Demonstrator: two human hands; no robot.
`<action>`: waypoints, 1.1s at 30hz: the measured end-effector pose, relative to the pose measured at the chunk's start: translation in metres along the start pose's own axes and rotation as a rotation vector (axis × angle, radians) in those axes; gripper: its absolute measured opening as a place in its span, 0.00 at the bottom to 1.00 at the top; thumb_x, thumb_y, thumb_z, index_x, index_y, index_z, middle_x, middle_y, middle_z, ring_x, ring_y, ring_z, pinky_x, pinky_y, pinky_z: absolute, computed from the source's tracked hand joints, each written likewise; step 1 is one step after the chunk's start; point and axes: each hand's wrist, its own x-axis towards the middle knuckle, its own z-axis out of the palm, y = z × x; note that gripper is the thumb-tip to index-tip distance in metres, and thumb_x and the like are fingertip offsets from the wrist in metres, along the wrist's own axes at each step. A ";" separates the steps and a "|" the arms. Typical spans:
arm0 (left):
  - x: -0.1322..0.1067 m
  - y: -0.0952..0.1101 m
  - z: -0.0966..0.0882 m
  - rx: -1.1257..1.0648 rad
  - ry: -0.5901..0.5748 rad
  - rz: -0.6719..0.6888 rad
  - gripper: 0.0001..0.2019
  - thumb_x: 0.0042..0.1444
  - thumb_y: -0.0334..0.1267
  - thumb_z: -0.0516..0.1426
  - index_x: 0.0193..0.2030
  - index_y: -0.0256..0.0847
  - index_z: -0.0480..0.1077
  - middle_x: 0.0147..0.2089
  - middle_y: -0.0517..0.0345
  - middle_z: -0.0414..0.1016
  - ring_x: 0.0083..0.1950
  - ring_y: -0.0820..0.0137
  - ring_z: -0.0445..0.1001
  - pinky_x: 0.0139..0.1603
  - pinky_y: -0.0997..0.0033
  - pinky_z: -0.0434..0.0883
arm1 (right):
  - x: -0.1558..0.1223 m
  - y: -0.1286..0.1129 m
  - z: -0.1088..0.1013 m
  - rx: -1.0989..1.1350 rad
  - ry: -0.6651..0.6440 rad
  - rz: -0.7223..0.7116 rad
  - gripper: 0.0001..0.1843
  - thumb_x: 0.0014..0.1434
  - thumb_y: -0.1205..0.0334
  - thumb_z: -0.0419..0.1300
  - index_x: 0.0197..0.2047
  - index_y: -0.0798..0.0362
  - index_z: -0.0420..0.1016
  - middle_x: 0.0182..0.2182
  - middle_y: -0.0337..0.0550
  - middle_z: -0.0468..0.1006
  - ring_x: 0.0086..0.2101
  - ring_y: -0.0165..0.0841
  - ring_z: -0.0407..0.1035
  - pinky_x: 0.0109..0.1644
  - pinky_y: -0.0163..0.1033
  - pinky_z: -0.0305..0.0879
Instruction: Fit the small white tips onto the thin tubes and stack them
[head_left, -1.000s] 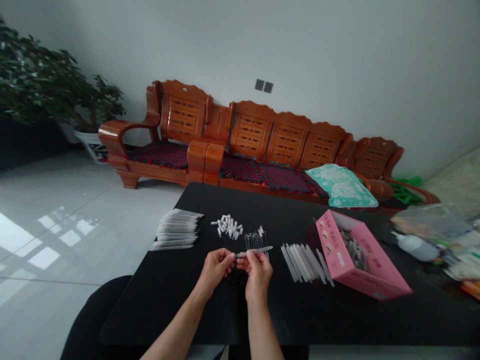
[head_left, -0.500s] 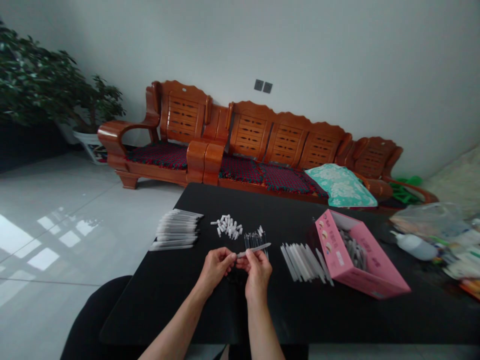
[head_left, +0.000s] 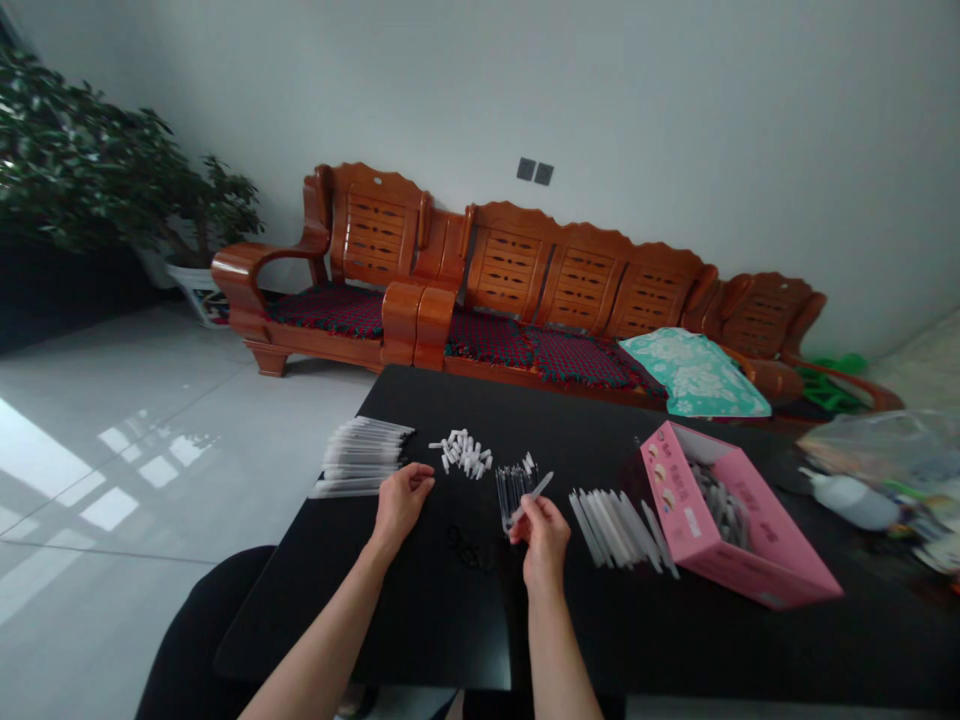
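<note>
My right hand (head_left: 545,540) pinches a slim whitish pen-like stick (head_left: 534,494) and holds it slanted over a row of thin dark rods (head_left: 510,485). My left hand (head_left: 401,503) is empty as far as I can see, its fingers loosely bent and slightly apart. Its fingertips are just short of a heap of small white caps (head_left: 466,455). Left of that hand, long whitish sticks with dark tips (head_left: 360,460) lie stacked side by side. More whitish sticks (head_left: 611,525) are laid out to the right of my right hand.
A pink cardboard box (head_left: 750,570) with greyish sticks inside stands on the black table (head_left: 420,620) at right. Behind it lie a clear plastic bag (head_left: 885,440) and a white bottle (head_left: 855,500). A small black tangle (head_left: 466,548) rests between my forearms. A wooden sofa (head_left: 431,325) lines the wall.
My hands have parted. The left has let go of the stick and moved left and up towards the caps; the right has moved slightly right, keeping the stick, now tilted more steeply.
</note>
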 end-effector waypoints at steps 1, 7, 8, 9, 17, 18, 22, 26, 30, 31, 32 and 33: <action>0.004 -0.002 0.002 0.041 -0.002 0.019 0.08 0.49 0.37 0.59 0.37 0.42 0.76 0.31 0.57 0.77 0.32 0.66 0.76 0.34 0.71 0.70 | 0.000 0.004 -0.002 -0.032 0.006 -0.015 0.16 0.48 0.53 0.67 0.30 0.57 0.71 0.13 0.32 0.70 0.12 0.25 0.62 0.12 0.27 0.55; 0.023 0.000 0.026 0.361 0.032 0.153 0.11 0.54 0.34 0.57 0.45 0.38 0.73 0.37 0.52 0.75 0.36 0.68 0.74 0.40 0.72 0.67 | -0.004 0.021 -0.006 -0.104 0.074 -0.007 0.17 0.46 0.53 0.68 0.30 0.57 0.71 0.13 0.30 0.68 0.11 0.23 0.58 0.11 0.25 0.45; 0.027 0.001 0.029 0.419 0.028 0.147 0.12 0.55 0.35 0.57 0.45 0.38 0.73 0.37 0.52 0.74 0.37 0.68 0.74 0.40 0.72 0.66 | -0.004 0.022 -0.006 -0.100 0.072 -0.003 0.17 0.46 0.53 0.68 0.30 0.57 0.71 0.12 0.31 0.68 0.11 0.23 0.58 0.11 0.25 0.44; 0.029 0.003 0.031 0.474 0.021 0.134 0.12 0.56 0.37 0.57 0.45 0.38 0.73 0.37 0.52 0.73 0.37 0.67 0.73 0.39 0.72 0.65 | -0.004 0.022 -0.007 -0.098 0.070 0.000 0.17 0.46 0.53 0.68 0.30 0.57 0.71 0.12 0.30 0.68 0.11 0.23 0.58 0.11 0.25 0.44; 0.030 0.007 0.037 0.641 0.012 0.083 0.07 0.56 0.39 0.57 0.39 0.41 0.74 0.40 0.53 0.72 0.39 0.67 0.72 0.35 0.73 0.61 | 0.002 0.031 -0.014 -0.089 0.036 0.006 0.18 0.46 0.51 0.67 0.31 0.56 0.71 0.13 0.31 0.68 0.11 0.24 0.59 0.11 0.25 0.44; 0.029 0.005 0.037 0.614 0.030 0.087 0.07 0.55 0.38 0.57 0.39 0.41 0.74 0.40 0.53 0.72 0.38 0.68 0.72 0.35 0.73 0.61 | 0.003 0.032 -0.014 -0.086 0.034 0.008 0.18 0.47 0.51 0.67 0.31 0.56 0.71 0.13 0.31 0.68 0.11 0.24 0.59 0.11 0.25 0.44; 0.025 -0.001 0.034 0.354 0.079 0.065 0.07 0.50 0.32 0.59 0.38 0.40 0.73 0.34 0.56 0.75 0.33 0.70 0.72 0.36 0.73 0.64 | 0.001 0.026 -0.013 -0.081 -0.008 -0.006 0.17 0.48 0.52 0.65 0.33 0.57 0.72 0.13 0.31 0.67 0.12 0.23 0.57 0.11 0.26 0.45; 0.015 0.004 0.029 -0.129 0.055 -0.108 0.10 0.46 0.33 0.61 0.38 0.39 0.74 0.28 0.58 0.74 0.30 0.71 0.72 0.32 0.74 0.65 | -0.011 0.006 -0.003 -0.123 -0.188 -0.037 0.16 0.55 0.53 0.59 0.39 0.58 0.74 0.15 0.31 0.65 0.13 0.22 0.55 0.14 0.27 0.46; -0.003 0.020 0.022 -0.692 -0.115 -0.327 0.19 0.45 0.37 0.64 0.46 0.35 0.74 0.32 0.55 0.76 0.29 0.75 0.71 0.28 0.78 0.67 | -0.029 -0.016 0.012 -0.302 -0.407 -0.039 0.20 0.59 0.53 0.55 0.47 0.59 0.74 0.15 0.30 0.62 0.14 0.23 0.53 0.16 0.29 0.47; -0.007 0.024 0.020 -0.777 -0.145 -0.358 0.20 0.44 0.37 0.65 0.46 0.35 0.74 0.33 0.53 0.76 0.29 0.75 0.72 0.28 0.79 0.67 | -0.034 -0.020 0.015 -0.349 -0.450 -0.057 0.20 0.60 0.54 0.54 0.48 0.59 0.74 0.15 0.30 0.60 0.15 0.23 0.53 0.17 0.29 0.47; -0.010 0.027 0.019 -0.836 -0.157 -0.382 0.20 0.45 0.38 0.65 0.45 0.34 0.74 0.34 0.52 0.77 0.29 0.76 0.72 0.28 0.80 0.68 | -0.039 -0.023 0.018 -0.391 -0.485 -0.077 0.21 0.60 0.54 0.54 0.49 0.59 0.74 0.15 0.30 0.60 0.16 0.24 0.53 0.18 0.29 0.48; -0.013 0.029 0.018 -0.876 -0.155 -0.399 0.19 0.45 0.38 0.66 0.45 0.34 0.74 0.35 0.51 0.77 0.29 0.77 0.72 0.28 0.80 0.68 | -0.043 -0.025 0.021 -0.428 -0.510 -0.110 0.20 0.61 0.55 0.53 0.50 0.58 0.75 0.16 0.31 0.61 0.17 0.25 0.53 0.19 0.30 0.48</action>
